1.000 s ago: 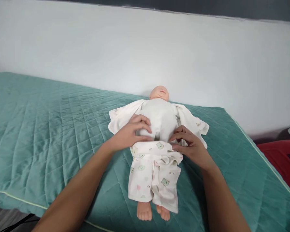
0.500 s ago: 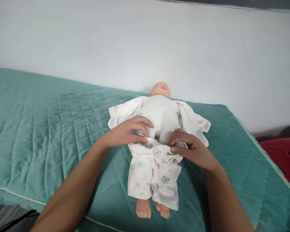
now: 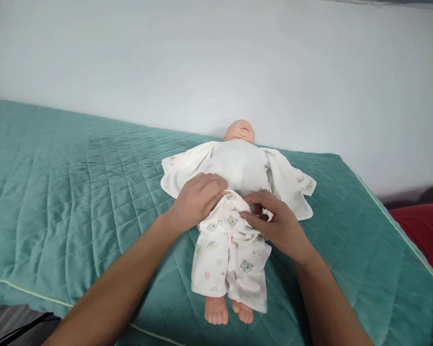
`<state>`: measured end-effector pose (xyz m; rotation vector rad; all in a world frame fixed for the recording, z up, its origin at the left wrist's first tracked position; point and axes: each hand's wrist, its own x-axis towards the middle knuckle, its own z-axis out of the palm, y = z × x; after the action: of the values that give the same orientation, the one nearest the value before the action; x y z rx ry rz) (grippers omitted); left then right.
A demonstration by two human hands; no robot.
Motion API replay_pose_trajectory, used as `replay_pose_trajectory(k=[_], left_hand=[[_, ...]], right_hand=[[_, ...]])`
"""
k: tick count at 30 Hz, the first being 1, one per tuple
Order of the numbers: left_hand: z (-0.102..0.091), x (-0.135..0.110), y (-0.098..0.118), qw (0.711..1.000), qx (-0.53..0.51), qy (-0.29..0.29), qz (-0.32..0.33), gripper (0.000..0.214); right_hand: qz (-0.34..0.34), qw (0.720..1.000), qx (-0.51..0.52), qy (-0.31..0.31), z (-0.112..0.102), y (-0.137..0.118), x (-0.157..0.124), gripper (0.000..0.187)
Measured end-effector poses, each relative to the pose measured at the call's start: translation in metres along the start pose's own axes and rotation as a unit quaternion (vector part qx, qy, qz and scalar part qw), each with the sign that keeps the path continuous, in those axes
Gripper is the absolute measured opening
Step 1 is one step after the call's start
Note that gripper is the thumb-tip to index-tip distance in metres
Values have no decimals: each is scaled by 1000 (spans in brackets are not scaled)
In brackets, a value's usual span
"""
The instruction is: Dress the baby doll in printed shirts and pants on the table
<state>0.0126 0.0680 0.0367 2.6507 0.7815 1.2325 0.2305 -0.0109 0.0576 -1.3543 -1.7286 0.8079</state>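
A baby doll [image 3: 239,131] lies on its back, its feet toward me. Its white patterned pants [image 3: 211,262] cover the legs, with both bare feet showing below the cuffs. My left hand [image 3: 198,199] is closed on the left part of the waistband, fingers curled over the edge. My right hand [image 3: 274,221] pinches the waistband on the right, with thumb outside and fingertips partly hidden. The white inner top [image 3: 236,163] covers the doll's belly. A white jacket [image 3: 292,182] lies spread open at both sides of the body.
A green quilted cover [image 3: 75,192] lies under the doll, its piped edge running along the front and right. Behind stands a pale wall [image 3: 166,62]. A red object [image 3: 420,230] sits beyond the right edge, and grey floor [image 3: 7,322] shows at lower left.
The waistband has been drawn upward toward the belly, above where it was folded. My left hand has closed over it and turned knuckles up; my right hand has shifted slightly left.
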Motion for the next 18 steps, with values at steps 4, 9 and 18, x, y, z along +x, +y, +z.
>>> replay_pose_trajectory(k=[4,9,18], left_hand=[[6,-4,-4,997,29,64,28,14],[5,-7,-9,996,43,69,-22,18],[0,-6,-22,980,9,31,-198,23]], right_hand=[[7,999,50,0,-3,1,-1,18],[-16,987,146,-59,-19,10,0,33],[51,992,104,-44,-32,27,2,44]])
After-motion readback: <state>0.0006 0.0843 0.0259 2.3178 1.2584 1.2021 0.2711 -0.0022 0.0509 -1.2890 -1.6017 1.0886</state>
